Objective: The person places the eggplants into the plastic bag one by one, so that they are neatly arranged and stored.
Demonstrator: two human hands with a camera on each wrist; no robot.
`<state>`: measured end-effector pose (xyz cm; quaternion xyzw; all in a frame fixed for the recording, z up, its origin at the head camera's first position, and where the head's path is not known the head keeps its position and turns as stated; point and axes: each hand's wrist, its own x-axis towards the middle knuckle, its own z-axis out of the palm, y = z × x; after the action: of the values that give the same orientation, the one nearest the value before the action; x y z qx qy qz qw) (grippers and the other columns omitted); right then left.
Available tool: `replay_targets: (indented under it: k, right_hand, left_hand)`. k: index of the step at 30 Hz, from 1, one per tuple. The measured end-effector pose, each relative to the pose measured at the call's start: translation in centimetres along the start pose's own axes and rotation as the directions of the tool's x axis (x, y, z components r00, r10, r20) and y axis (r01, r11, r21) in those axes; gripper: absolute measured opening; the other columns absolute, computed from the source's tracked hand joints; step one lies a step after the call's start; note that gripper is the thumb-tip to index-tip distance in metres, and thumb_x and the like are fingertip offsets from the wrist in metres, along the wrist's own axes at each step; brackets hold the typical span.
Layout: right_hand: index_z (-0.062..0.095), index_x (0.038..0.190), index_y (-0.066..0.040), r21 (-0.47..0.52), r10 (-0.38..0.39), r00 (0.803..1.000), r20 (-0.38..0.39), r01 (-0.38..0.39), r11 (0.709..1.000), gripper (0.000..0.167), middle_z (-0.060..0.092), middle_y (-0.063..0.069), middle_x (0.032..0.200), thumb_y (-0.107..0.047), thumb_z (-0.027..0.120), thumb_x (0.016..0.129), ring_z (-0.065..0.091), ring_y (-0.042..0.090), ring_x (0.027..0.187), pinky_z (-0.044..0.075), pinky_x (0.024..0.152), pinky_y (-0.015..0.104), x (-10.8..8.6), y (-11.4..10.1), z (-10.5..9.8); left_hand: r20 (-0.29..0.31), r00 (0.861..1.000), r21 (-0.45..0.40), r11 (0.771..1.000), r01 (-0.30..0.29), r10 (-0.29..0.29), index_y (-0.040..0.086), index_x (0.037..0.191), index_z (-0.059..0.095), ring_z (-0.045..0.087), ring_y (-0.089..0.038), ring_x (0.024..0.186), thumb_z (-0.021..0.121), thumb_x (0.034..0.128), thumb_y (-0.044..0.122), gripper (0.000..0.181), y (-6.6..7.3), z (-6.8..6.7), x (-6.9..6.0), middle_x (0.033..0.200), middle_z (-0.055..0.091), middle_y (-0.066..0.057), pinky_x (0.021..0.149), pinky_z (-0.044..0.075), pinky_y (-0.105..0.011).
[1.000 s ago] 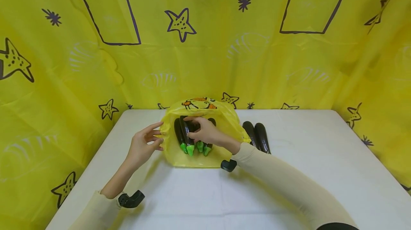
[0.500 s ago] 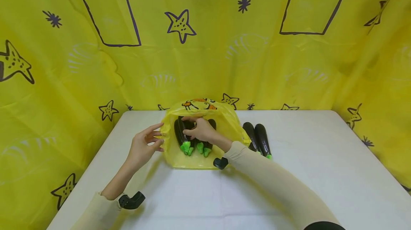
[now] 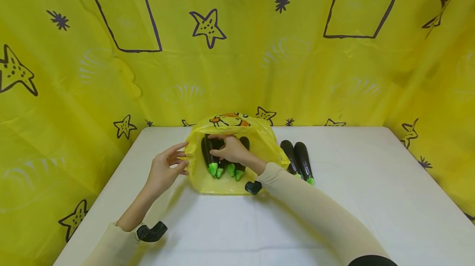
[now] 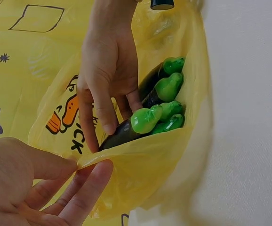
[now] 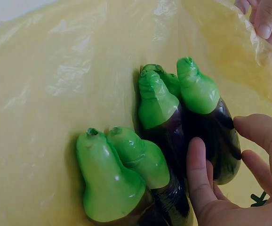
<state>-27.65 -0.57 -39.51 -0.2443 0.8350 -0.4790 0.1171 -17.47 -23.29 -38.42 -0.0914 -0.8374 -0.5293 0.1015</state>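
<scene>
A yellow plastic bag (image 3: 222, 185) lies on the table, its mouth facing me. My left hand (image 3: 165, 171) pinches the left edge of that mouth between thumb and fingers, as the left wrist view shows. Inside the bag, my right hand (image 3: 234, 149) grips a dark toy-like eggplant (image 5: 213, 125) with a shiny green cap, thumb on one side and fingers on the other. Several more eggplants lie beside it in the bag, among them a front one (image 5: 110, 181) in the right wrist view. Part of the gripped eggplant is hidden by my right hand.
Two more eggplants (image 3: 304, 161) lie on the white table (image 3: 352, 167) just right of the bag, partly behind my right sleeve. A yellow patterned curtain (image 3: 237, 72) hangs behind the table and along both sides.
My right hand has shifted slightly left with the eggplant, which now lies closer over the leftmost one in the bag. My left hand has stayed at the bag's edge.
</scene>
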Motion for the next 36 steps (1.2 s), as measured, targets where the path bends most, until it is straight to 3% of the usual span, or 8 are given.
replay_targets:
  k: [4,14,21,29,36]
  right_hand:
    - [0.059,0.145,-0.017,0.001,-0.022,1.0,-0.015,0.022,1.0,0.051,0.057,0.012,0.146,-0.018,0.073,0.096,0.073,0.028,0.076,0.049,0.049,0.023,0.0,0.0,-0.1]
    - [0.057,0.147,-0.017,0.005,-0.029,1.0,-0.003,0.029,1.0,0.053,0.063,0.012,0.139,-0.02,0.073,0.096,0.073,0.029,0.075,0.047,0.047,0.023,-0.1,0.2,-0.2]
    - [0.053,0.15,-0.016,-0.003,-0.048,0.999,0.02,0.048,0.999,0.055,0.046,0.02,0.151,-0.021,0.072,0.098,0.072,0.032,0.078,0.054,0.055,0.025,-0.9,0.2,-0.4]
    - [0.053,0.149,-0.014,-0.074,-0.083,0.996,0.036,0.086,0.994,0.056,0.047,0.021,0.15,-0.019,0.072,0.097,0.068,0.014,0.08,0.057,0.065,0.025,-2.2,-0.1,-0.8]
    - [0.051,0.151,-0.014,-0.103,-0.118,0.99,0.079,0.126,0.987,0.059,0.048,0.022,0.148,-0.017,0.073,0.096,0.069,0.019,0.086,0.059,0.07,0.025,-3.4,-0.2,-1.2]
  left_hand:
    - [0.001,1.0,0.003,1.0,0.004,-0.004,0.004,0.145,0.057,0.072,-0.033,0.091,0.069,0.0898,-0.013,0.059,0.1,0.0,0.1,0.114,0.07,-0.025,0.067,0.066,-0.047]
    - [0.004,1.0,0.006,1.0,-0.006,0.006,0.004,0.145,0.057,0.072,-0.033,0.091,0.069,0.0904,-0.013,0.059,0.2,0.0,0.1,0.115,0.07,-0.026,0.067,0.066,-0.047]
    - [0.004,1.0,0.008,1.0,0.007,-0.007,0.004,0.146,0.057,0.072,-0.035,0.092,0.07,0.0904,-0.012,0.059,0.3,0.0,0.1,0.116,0.07,-0.025,0.067,0.066,-0.046]
    - [0.005,1.0,0.004,1.0,0.012,-0.012,0.005,0.146,0.057,0.072,-0.035,0.093,0.07,0.0907,-0.011,0.059,0.4,-0.1,0.0,0.117,0.07,-0.026,0.067,0.066,-0.045]
    - [-0.001,1.0,0.012,1.0,0.013,-0.013,0.005,0.146,0.057,0.072,-0.034,0.093,0.07,0.0911,-0.01,0.058,0.5,-0.1,0.0,0.117,0.07,-0.025,0.068,0.066,-0.045]
